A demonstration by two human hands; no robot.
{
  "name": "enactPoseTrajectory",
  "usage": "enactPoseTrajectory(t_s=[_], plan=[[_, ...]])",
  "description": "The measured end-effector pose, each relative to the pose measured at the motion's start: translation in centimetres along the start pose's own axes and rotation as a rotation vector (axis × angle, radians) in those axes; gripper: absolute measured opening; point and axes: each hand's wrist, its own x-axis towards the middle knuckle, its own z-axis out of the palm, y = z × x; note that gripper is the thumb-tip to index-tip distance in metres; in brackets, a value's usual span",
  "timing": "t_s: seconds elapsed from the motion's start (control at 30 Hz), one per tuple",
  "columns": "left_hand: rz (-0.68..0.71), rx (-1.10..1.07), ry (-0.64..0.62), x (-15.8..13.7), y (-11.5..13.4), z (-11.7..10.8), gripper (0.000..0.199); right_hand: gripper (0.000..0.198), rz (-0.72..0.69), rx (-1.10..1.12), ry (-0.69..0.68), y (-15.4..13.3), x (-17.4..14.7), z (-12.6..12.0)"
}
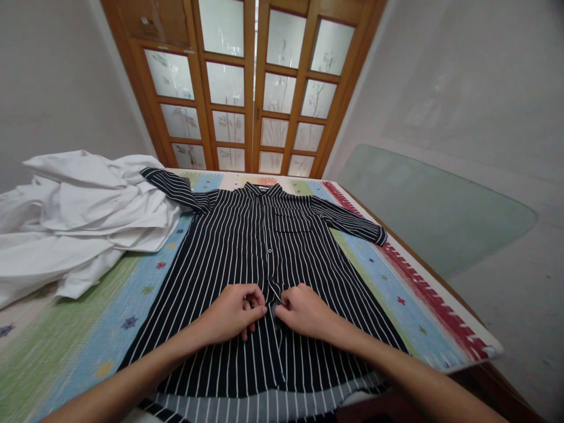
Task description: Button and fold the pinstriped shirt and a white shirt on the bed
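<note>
A black shirt with white stripes (229,247) lies face up and spread out, its collar at the far end and its sleeves out to the sides. At its front opening, my right hand (304,308) pinches the placket edge and lifts it a little. Close by on the left of the opening is my left hand (240,311), its fingers curled and its thumb and index finger together at the other front edge. What lies between those left fingertips is partly hidden. A pale button (270,251) shows on the placket above my hands.
A crumpled heap of white cloth (88,217) lies to the left, against the shirt's sleeve. Beneath is a table with a colourful striped cover (114,311). Wooden doors with glass panes (229,94) stand beyond, and a wall (484,117) is at the right.
</note>
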Motion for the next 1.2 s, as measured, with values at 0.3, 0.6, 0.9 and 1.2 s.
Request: enactPoseTrajectory(t_s=[0.3,0.6,0.9,1.2], plan=[[0.014,0.001,-0.003,0.4,0.2,0.4,0.014,0.006,0.12,0.774,-0.262,1.6,-0.1,-1.8],[-0.016,-0.098,-0.03,1.1,-0.1,1.3,0.007,0.017,0.096,0.848,-0.342,1.6,0.0,-0.5],[-0.079,-0.357,-0.041,1.5,-1.1,1.8,0.021,0.016,0.095,0.816,-0.329,2.1,0.1,0.0],[-0.098,-0.334,-0.031,1.5,-1.2,2.0,0.021,0.016,0.094,0.894,-0.335,2.3,0.1,0.2]])
